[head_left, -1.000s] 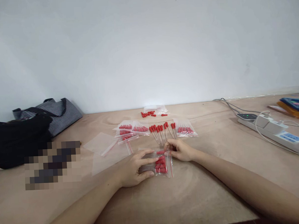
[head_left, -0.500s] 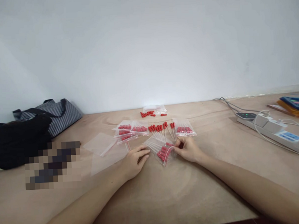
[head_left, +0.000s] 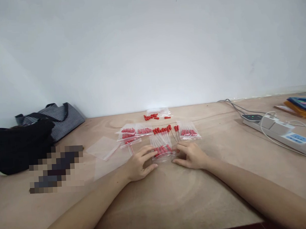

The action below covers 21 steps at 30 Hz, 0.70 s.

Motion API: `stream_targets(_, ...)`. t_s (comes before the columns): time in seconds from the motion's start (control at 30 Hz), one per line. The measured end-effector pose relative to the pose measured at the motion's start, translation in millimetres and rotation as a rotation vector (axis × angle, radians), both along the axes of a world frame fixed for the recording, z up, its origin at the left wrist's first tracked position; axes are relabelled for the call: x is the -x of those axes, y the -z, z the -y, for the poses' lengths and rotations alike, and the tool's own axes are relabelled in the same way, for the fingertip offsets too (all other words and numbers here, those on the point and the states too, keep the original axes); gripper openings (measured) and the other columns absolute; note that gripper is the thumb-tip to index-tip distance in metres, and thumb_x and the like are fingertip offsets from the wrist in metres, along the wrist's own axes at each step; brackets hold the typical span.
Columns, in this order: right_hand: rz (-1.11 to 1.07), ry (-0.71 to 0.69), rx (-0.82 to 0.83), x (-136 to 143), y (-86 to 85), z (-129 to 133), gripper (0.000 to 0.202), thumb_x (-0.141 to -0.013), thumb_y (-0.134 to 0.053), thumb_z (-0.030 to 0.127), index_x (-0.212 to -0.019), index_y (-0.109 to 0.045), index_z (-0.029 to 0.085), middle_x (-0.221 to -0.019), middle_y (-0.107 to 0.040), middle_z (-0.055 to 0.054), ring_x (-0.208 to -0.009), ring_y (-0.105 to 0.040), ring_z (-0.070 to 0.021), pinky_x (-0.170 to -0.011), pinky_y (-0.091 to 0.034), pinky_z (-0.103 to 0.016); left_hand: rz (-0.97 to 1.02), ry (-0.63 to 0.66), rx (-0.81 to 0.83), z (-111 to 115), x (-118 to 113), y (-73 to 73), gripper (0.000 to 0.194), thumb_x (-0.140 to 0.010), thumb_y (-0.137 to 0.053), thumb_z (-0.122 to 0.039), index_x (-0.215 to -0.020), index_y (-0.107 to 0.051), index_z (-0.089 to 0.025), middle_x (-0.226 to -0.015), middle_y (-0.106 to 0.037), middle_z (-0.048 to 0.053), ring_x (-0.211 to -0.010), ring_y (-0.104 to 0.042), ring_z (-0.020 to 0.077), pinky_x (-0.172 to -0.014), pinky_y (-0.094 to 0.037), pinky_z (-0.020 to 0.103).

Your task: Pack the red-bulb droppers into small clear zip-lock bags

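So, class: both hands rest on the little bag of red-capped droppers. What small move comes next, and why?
Probably slide the filled bag forward to the row of packed bags: it lies flat between the left hand and right hand.

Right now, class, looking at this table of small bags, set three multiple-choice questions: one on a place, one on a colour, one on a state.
1. Where does the striped bag sit?
A. far left, by the wall
B. far right, by the power strip
C. in the middle of the table

2. What colour are the caps in the small bag between the hands?
A. blue
B. red
C. green

3. How does the small bag lie?
A. lifted in the air
B. hanging off the table edge
C. flat on the table, a hand at each side

Answers:
1. A, it rests on the left where the table meets the wall.
2. B, red caps show through the clear plastic.
3. C, the left hand and the right hand press down at its two sides.
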State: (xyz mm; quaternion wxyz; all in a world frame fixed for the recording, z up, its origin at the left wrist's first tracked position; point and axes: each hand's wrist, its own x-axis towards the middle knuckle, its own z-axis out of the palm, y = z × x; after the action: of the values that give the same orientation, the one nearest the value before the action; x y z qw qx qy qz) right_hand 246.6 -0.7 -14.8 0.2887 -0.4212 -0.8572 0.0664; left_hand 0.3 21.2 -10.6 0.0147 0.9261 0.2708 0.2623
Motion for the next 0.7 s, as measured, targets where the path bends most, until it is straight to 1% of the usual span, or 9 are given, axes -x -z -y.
stream_targets(0.07,0.111,-0.109,-0.225,-8,0.7,-4,0.021,-0.075,-0.054,0.031,-0.093,-0.056,0.018,-0.076,-0.061,-0.003,-0.07,-0.053,-0.0144,-0.057,-0.035,-0.025,-0.008,0.106,-0.066,4,5,-1.9,0.028,-0.083,-0.05,-0.028,-0.109,-0.054,-0.016,-0.114,-0.055,0.012,-0.11,-0.048,0.0232,-0.09,-0.043,0.039)
stream_targets(0.17,0.251,-0.17,-0.544,-12,4.1,-13,0.016,-0.082,-0.046,0.021,-0.092,-0.057,0.018,-0.074,-0.061,-0.004,-0.067,-0.05,-0.0134,-0.056,-0.031,-0.026,-0.034,0.168,-0.234,3,8,-3.0,0.02,-0.086,-0.047,-0.021,-0.102,-0.056,-0.015,-0.103,-0.062,0.01,-0.099,-0.057,0.0197,-0.085,-0.048,0.034)
stream_targets(0.2,0.284,-0.178,-0.62,-11,5.5,-15,0.016,-0.082,-0.044,0.019,-0.09,-0.058,0.017,-0.072,-0.06,-0.003,-0.064,-0.048,-0.0127,-0.056,-0.03,-0.027,-0.05,0.18,-0.303,1,7,-3.0,0.019,-0.086,-0.047,-0.018,-0.101,-0.057,-0.014,-0.099,-0.064,0.009,-0.094,-0.059,0.0188,-0.083,-0.05,0.033)
stream_targets(0.27,0.332,-0.191,-0.718,-8,8.2,-20,0.016,-0.084,-0.043,0.017,-0.085,-0.058,0.017,-0.068,-0.059,-0.003,-0.06,-0.045,-0.0113,-0.054,-0.028,-0.027,-0.075,0.203,-0.429,-3,4,-2.8,0.018,-0.086,-0.046,-0.015,-0.099,-0.057,-0.013,-0.093,-0.066,0.008,-0.086,-0.062,0.0175,-0.079,-0.052,0.031)
stream_targets(0.33,0.342,-0.194,-0.777,-5,10.7,-23,0.017,-0.084,-0.042,0.014,-0.079,-0.058,0.016,-0.063,-0.057,-0.002,-0.058,-0.044,-0.0106,-0.053,-0.026,-0.027,-0.084,0.205,-0.516,-8,1,-2.8,0.016,-0.085,-0.045,-0.012,-0.096,-0.057,-0.013,-0.089,-0.067,0.007,-0.081,-0.064,0.0167,-0.074,-0.054,0.029)
stream_targets(0.43,0.313,-0.201,-0.819,-3,13.2,-26,0.017,-0.084,-0.042,0.014,-0.074,-0.057,0.015,-0.061,-0.055,-0.001,-0.057,-0.042,-0.0103,-0.052,-0.024,-0.027,-0.065,0.208,-0.602,-14,-4,-3.4,0.013,-0.084,-0.047,-0.01,-0.092,-0.057,-0.013,-0.083,-0.068,0.006,-0.075,-0.065,0.0159,-0.067,-0.055,0.029)
stream_targets(0.57,0.297,-0.215,-0.82,-3,14.2,-27,0.019,-0.084,-0.041,0.014,-0.072,-0.055,0.015,-0.061,-0.054,-0.001,-0.057,-0.041,-0.01,-0.053,-0.024,-0.027,-0.046,0.224,-0.652,-16,-6,-4.7,0.011,-0.082,-0.049,-0.008,-0.088,-0.057,-0.014,-0.077,-0.068,0.004,-0.07,-0.064,0.0151,-0.062,-0.053,0.028)
stream_targets(0.7,0.266,-0.201,-0.818,-2,14.0,-25,0.018,-0.083,-0.042,0.014,-0.069,-0.055,0.015,-0.062,-0.055,-0.001,-0.058,-0.041,-0.0102,-0.053,-0.023,-0.028,-0.044,0.202,-0.683,-14,-4,-4.8,0.01,-0.081,-0.05,-0.006,-0.08,-0.056,-0.015,-0.072,-0.067,0.002,-0.064,-0.062,0.0142,-0.058,-0.05,0.028)
